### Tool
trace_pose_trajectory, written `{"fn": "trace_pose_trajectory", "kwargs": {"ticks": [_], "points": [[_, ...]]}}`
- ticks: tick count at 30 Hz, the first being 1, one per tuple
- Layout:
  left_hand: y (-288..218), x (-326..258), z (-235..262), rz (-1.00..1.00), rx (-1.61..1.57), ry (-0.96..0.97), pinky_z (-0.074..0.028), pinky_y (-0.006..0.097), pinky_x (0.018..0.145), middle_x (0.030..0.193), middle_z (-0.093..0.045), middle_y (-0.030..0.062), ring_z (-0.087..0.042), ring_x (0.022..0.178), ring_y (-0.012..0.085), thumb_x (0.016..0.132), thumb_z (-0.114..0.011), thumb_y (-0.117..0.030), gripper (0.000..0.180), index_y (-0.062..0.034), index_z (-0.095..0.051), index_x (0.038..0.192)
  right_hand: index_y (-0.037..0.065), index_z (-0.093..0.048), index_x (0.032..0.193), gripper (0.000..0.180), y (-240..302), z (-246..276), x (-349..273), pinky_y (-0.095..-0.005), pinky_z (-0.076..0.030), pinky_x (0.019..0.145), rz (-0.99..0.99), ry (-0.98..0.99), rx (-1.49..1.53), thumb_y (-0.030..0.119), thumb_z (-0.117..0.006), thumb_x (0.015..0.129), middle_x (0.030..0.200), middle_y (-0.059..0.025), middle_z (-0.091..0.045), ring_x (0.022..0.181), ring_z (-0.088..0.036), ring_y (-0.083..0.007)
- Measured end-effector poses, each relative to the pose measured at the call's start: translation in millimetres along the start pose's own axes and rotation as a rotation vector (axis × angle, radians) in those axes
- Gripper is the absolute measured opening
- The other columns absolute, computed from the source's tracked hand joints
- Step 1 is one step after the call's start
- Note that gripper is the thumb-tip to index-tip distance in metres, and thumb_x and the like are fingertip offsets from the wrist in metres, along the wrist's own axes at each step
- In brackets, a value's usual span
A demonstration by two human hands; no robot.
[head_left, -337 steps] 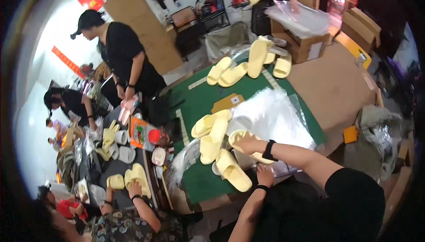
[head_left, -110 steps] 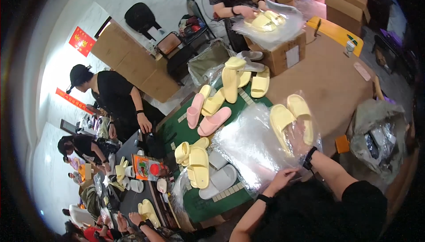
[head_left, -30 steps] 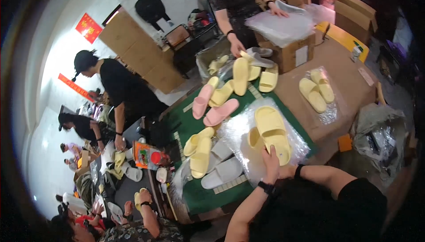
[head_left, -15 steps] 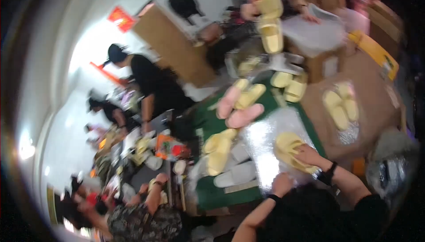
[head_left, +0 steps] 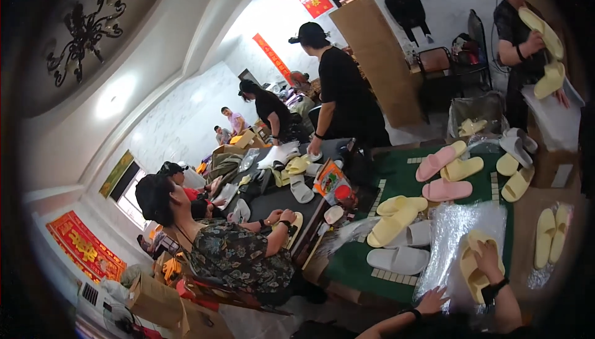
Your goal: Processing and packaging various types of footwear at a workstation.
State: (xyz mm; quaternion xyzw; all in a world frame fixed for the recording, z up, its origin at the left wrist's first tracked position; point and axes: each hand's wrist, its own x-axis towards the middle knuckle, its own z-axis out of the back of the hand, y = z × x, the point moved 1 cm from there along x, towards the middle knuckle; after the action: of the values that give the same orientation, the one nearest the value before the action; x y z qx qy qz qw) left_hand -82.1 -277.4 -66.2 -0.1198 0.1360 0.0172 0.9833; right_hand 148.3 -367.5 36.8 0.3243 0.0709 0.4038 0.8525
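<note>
My right hand (head_left: 488,259) is closed over a pair of yellow slippers (head_left: 469,271) at the lower right, its fingers around the straps. The slippers lie on a stack of shiny transparent plastic bags (head_left: 455,227). Beside the slippers, my left hand (head_left: 432,300) rests at the lower edge of the stack, fingers spread and holding nothing. To the left of the bags are white slippers (head_left: 396,260) and another yellow pair (head_left: 396,221). Pink slippers (head_left: 446,189) sit beyond the bags, mixed with yellow ones.
The table has a green top (head_left: 347,271). A bagged yellow pair (head_left: 545,237) lies at the right. A seated person in a patterned shirt (head_left: 242,255) works at the left. Across the far right, a person holds yellow slippers (head_left: 542,32). A dark table (head_left: 273,199) carries more slippers.
The view has swung to the left, so the table sits farther right and more of the room shows. My left hand has gone from curled to spread; my right stays on the yellow slippers.
</note>
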Motion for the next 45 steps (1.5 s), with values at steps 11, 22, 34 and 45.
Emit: {"fn": "trace_pose_trajectory", "kwargs": {"ticks": [11,22,34,45], "points": [[4,3,-13,0.005,-0.158,-0.005,-0.027,0.057,0.099,0.145,-0.017,0.0139,-0.021,0.130,0.0395,0.069,-0.065,-0.026,0.067,-0.0182,-0.041,0.131,-0.001,-0.045,0.124,0.034,-54,-1,-33,-0.0365,-0.039,0.088,-0.280,-0.283,0.273,0.008,-0.045,0.091,0.117,-0.0163,-0.052,0.103,-0.050,-0.0267],[16,14,-35,-0.082,-0.124,-0.137,-0.032,0.051,0.097,0.142,-0.023,0.0144,-0.030,0.125,0.0390,0.067,-0.069,-0.023,0.071,-0.0230,-0.039,0.131,-0.001,-0.053,0.087,0.011,-67,-43,-17,-0.0290,-0.040,0.071,-0.225,-0.521,0.101,-0.002,-0.043,0.084,0.089,-0.0086,-0.052,0.079,-0.049,-0.0187],[15,3,-7,-0.070,-0.182,0.119,-0.021,0.054,0.103,0.146,-0.014,0.0137,-0.019,0.131,0.0390,0.080,-0.051,-0.039,0.057,-0.0206,-0.038,0.132,0.004,-0.042,0.098,0.028,-117,-53,-55,-0.0271,-0.039,0.072,-0.328,-0.082,0.406,-0.011,-0.046,0.075,0.085,-0.0058,-0.048,0.076,-0.046,-0.0157],[22,-7,-20,-0.001,0.047,-0.035,-0.018,0.057,0.102,0.143,-0.023,0.0161,-0.023,0.131,0.0354,0.086,-0.039,-0.020,0.048,-0.0233,-0.034,0.134,-0.003,-0.057,0.093,0.022,-102,-89,-30,-0.0448,-0.039,0.085,-0.417,-0.284,-0.235,-0.005,-0.052,0.071,0.109,-0.0213,-0.050,0.104,-0.044,-0.0388]]}}
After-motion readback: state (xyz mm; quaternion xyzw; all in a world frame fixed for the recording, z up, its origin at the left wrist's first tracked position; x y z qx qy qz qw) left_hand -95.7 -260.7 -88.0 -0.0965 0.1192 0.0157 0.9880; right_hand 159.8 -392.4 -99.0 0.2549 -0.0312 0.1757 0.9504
